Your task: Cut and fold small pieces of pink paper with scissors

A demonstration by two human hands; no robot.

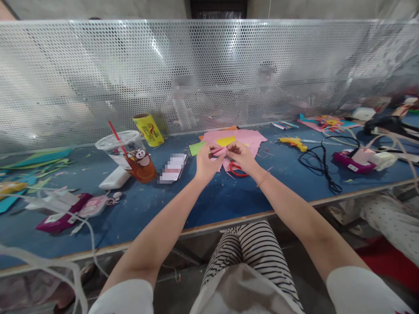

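Note:
A small piece of pink paper (220,151) is pinched between my two hands above the blue table. My left hand (207,163) closes thumb and fingers on its left part, and my right hand (242,156) grips it from the right. Beneath and behind the hands lie a large pink sheet (257,137), a yellow piece of paper (225,141) and a green piece of paper (195,148). Scissors with red handles (238,170) rest just under my right hand, their blades hidden. How the held paper is folded is too small to tell.
To the left stand a drink cup (144,168) with a red straw, a yellow roll (149,130) and a phone (173,168). A yellow glue gun (293,143), a black cable (322,163) and a purple power strip (353,162) lie right. A perforated metal screen (131,78) borders the table's back.

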